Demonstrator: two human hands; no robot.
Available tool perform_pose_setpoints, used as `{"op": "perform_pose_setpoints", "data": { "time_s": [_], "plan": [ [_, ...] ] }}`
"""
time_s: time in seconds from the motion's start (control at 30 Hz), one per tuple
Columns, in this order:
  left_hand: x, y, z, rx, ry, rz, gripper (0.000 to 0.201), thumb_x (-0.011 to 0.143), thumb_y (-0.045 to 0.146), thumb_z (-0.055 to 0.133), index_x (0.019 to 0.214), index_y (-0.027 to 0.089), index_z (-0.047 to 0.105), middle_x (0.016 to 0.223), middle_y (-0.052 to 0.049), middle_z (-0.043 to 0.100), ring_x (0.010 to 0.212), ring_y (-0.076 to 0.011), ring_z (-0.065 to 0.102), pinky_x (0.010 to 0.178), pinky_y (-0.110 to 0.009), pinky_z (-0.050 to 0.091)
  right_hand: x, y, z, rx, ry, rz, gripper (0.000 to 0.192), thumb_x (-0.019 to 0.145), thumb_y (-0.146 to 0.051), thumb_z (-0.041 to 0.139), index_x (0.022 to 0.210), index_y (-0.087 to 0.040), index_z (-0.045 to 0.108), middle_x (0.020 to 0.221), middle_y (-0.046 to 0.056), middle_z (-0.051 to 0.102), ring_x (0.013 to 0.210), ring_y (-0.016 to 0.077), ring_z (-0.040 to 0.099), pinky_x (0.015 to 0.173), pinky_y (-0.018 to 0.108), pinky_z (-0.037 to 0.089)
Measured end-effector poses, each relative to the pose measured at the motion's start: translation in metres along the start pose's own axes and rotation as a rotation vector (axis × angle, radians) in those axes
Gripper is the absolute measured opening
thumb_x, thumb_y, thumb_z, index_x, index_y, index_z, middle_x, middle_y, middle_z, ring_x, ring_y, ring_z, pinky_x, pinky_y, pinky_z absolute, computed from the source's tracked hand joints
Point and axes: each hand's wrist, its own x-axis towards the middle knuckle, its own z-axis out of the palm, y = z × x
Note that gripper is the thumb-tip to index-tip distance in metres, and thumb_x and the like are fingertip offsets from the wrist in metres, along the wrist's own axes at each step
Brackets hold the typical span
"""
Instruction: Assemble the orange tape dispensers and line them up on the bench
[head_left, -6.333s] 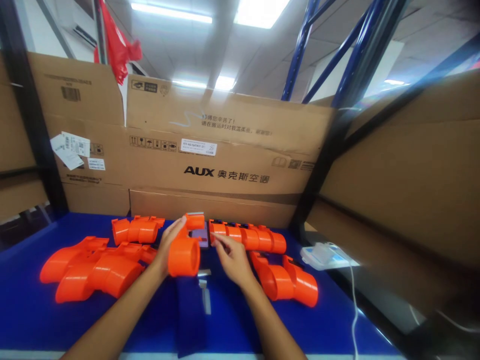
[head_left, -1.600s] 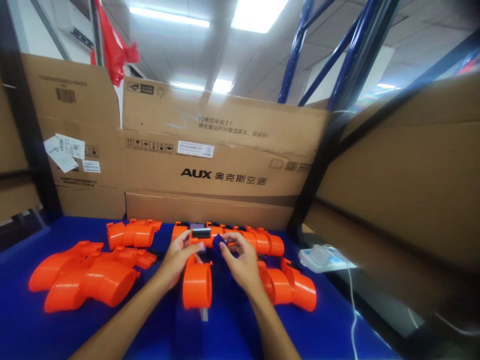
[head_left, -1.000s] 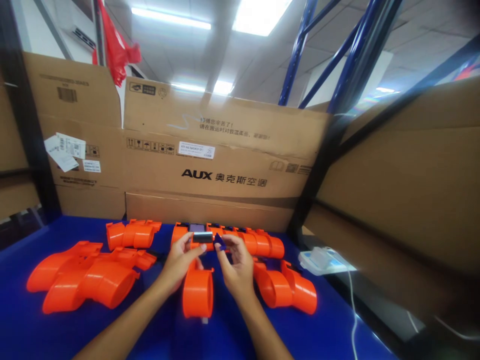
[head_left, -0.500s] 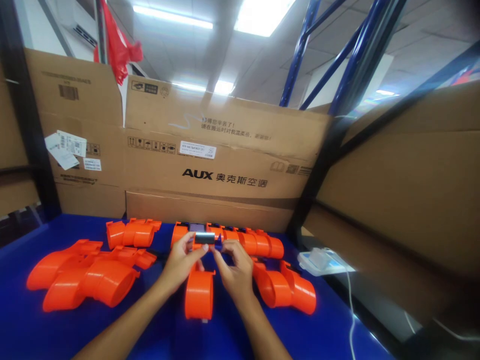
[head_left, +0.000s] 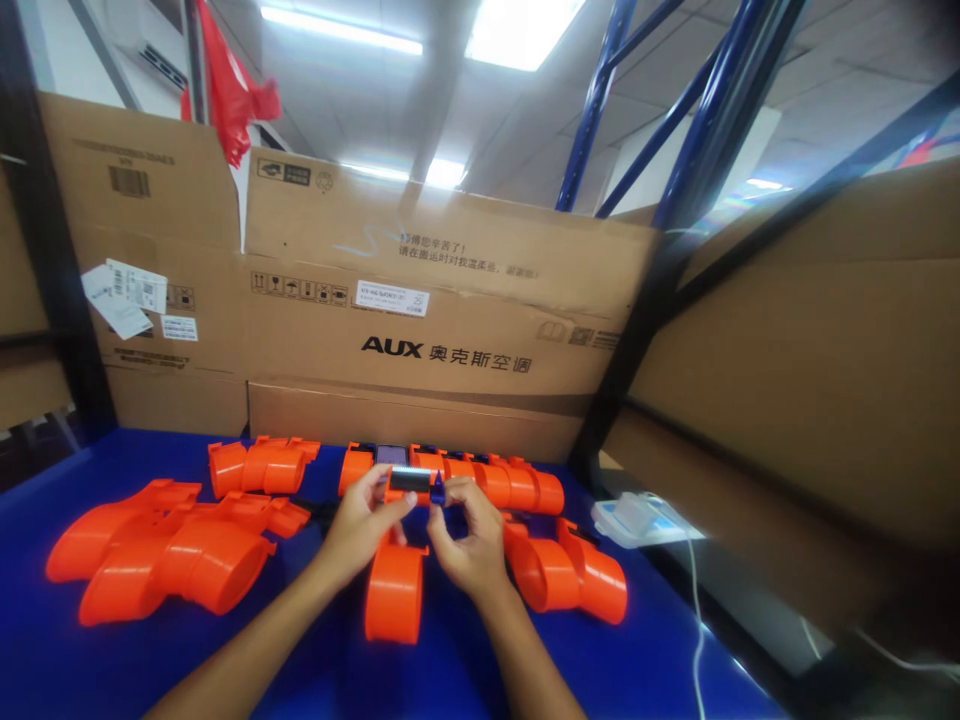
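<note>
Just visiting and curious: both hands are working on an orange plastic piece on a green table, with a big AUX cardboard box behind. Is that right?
Not quite: the table is blue, not green, as the head view shows. The rest holds: the left hand and right hand hold an orange plastic piece, with the AUX cardboard box behind.

The duct part is lying at the middle of the table, and everything else is sitting around it. The left hand and right hand are meeting just behind its far end. A pile of parts is lying to its left, a pair of parts to its right, and a row of parts behind it. The cardboard box is standing behind that row. The white device is sitting farther right, beyond the pair.
</note>
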Motion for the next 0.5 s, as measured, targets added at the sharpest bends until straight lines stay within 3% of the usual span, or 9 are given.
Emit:
{"op": "perform_pose_setpoints", "data": {
  "time_s": [0.27,0.5],
  "plan": [
    [0.0011,-0.002,-0.0009,0.003,0.005,0.004,0.047,0.075,0.042,0.075,0.112,0.018,0.057,0.083,-0.002,0.066,0.044,-0.0093,0.059,0.045,-0.021,0.045,0.0009,0.0029,-0.0007,0.028,0.0,-0.095,0.016,0.081,-0.012,0.058,0.076,-0.022,0.047,0.075,0.002,0.052,0.068,0.0168,0.051,0.064,0.03,0.044],
    [0.0007,-0.0016,-0.0005,-0.008,0.019,-0.001,0.048,0.074,0.042,0.076,0.111,0.018,0.056,0.087,-0.004,0.067,0.044,-0.0089,0.058,0.044,-0.021,0.045,0.0019,0.0024,-0.0029,0.054,-0.034,-0.091,0.016,0.082,-0.011,0.059,0.078,-0.022,0.048,0.08,0.003,0.055,0.073,0.0177,0.054,0.069,0.031,0.046]
  ]
}}
